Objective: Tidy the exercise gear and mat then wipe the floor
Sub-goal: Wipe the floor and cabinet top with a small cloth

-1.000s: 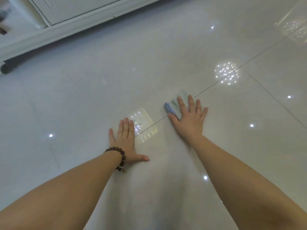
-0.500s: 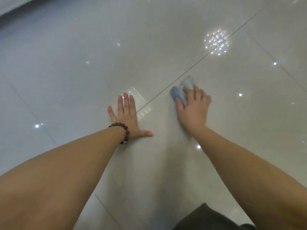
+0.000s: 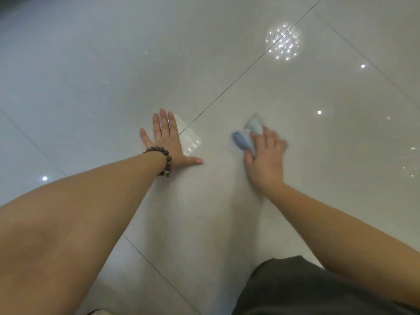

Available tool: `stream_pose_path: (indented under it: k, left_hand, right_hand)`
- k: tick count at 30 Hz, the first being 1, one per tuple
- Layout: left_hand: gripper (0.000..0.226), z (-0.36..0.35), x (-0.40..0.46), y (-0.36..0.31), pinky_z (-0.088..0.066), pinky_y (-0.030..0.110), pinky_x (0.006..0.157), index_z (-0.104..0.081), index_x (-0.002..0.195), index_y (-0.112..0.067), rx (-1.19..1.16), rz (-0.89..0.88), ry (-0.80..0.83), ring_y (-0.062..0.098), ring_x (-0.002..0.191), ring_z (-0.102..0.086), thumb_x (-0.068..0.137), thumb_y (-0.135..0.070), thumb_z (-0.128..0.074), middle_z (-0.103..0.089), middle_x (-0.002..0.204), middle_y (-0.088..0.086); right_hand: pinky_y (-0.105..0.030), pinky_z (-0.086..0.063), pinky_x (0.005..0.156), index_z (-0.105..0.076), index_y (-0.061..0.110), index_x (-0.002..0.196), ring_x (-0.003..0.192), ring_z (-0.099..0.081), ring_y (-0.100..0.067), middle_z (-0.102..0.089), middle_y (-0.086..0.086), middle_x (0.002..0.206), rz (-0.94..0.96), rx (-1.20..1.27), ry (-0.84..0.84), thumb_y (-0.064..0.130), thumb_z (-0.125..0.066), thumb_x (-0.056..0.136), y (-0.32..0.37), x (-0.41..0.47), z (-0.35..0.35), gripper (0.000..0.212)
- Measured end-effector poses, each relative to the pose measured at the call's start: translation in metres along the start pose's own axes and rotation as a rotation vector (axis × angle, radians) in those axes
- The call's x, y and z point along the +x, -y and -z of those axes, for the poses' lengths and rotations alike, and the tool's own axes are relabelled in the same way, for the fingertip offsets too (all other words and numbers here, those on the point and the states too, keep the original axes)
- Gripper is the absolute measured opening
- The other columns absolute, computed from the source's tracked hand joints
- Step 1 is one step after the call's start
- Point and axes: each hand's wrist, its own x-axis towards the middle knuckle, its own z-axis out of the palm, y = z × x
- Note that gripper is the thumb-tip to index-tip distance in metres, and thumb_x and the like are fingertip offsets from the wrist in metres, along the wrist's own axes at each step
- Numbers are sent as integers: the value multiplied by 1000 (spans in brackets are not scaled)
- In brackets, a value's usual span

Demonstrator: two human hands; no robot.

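Note:
A small light-blue cloth point(image 3: 244, 137) lies bunched on the glossy pale tiled floor point(image 3: 113, 76). My right hand point(image 3: 266, 160) is on top of it with bent fingers gripping the cloth against the tile; the hand is motion-blurred. My left hand point(image 3: 167, 142) lies flat on the floor to the left, fingers straight and spread, thumb pointing right, with a dark bead bracelet point(image 3: 164, 155) at the wrist. No exercise gear or mat is in view.
A dark grout line point(image 3: 238, 80) runs diagonally from beside my left hand to the upper right. Ceiling lights reflect in the tiles point(image 3: 283, 43). Dark clothing point(image 3: 295, 289) on my leg fills the lower right corner.
My right hand has drawn the cloth right and towards me, off the grout line, its fingers bending from flat. The view has tilted down, so the white furniture has left the frame. My left hand stays planted.

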Motion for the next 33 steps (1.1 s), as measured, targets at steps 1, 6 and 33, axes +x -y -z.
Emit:
stream_pose_path:
  k: [1,6,33]
  left_hand:
    - [146,0,0,1,8,62,112,31,144,-12,-10,-1,-17,24,142,30,55,-88,-57,35,153,6]
    - [122,10,-14,-1,-1,57,116,12,151,-9,-45,1,-112,21,147,16,74,-74,-57,17,160,5]
    - [157,-60,-43,-192,9,60,112,42,136,-8,338,-287,128,30,138,36,43,-97,-49,42,148,13]
  right_hand:
    - [-58,-23,108,-56,13,123,129,-37,-42,-46,-18,140,185,32,31,32,-44,80,17,-23,-7,49]
    - [-49,-19,112,-51,23,124,130,-37,-33,-51,-11,139,684,11,153,32,-54,81,-18,-44,-4,43]
    - [-49,-12,114,-18,24,152,141,-18,-38,-15,-19,156,-1215,-2,-127,38,-37,94,-322,-132,101,62]
